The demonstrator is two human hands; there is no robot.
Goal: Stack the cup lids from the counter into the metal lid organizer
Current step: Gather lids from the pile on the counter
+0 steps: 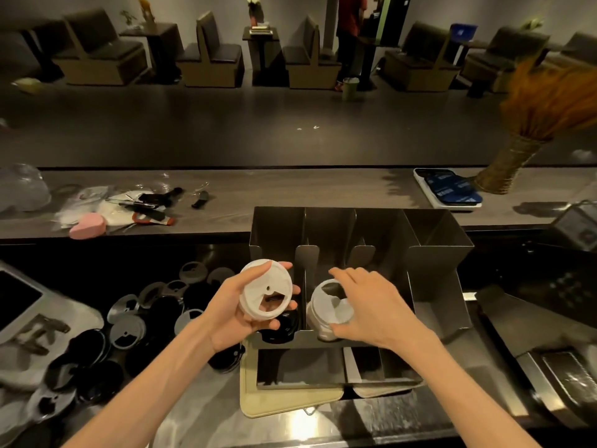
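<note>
The dark metal lid organizer (436, 253) stands on the counter with several upright slots. My left hand (232, 315) grips a white cup lid (266, 289) in front of the leftmost slot, its top facing me. Black lids (277, 328) lie in that slot under the hand. My right hand (368, 302) rests on a stack of white lids (326, 312) in the second slot, fingers curled around the stack's right side. Loose black and translucent lids (129, 331) lie scattered on the counter to the left.
A raised ledge behind holds a pink heart-shaped box (88, 225), pens and wrappers (142, 205), a tray of blue packets (449, 192) and a woven vase (507, 166). A beige tray (274, 402) sits under the organizer's front. Equipment (549, 318) stands at right, a device (16, 295) at left.
</note>
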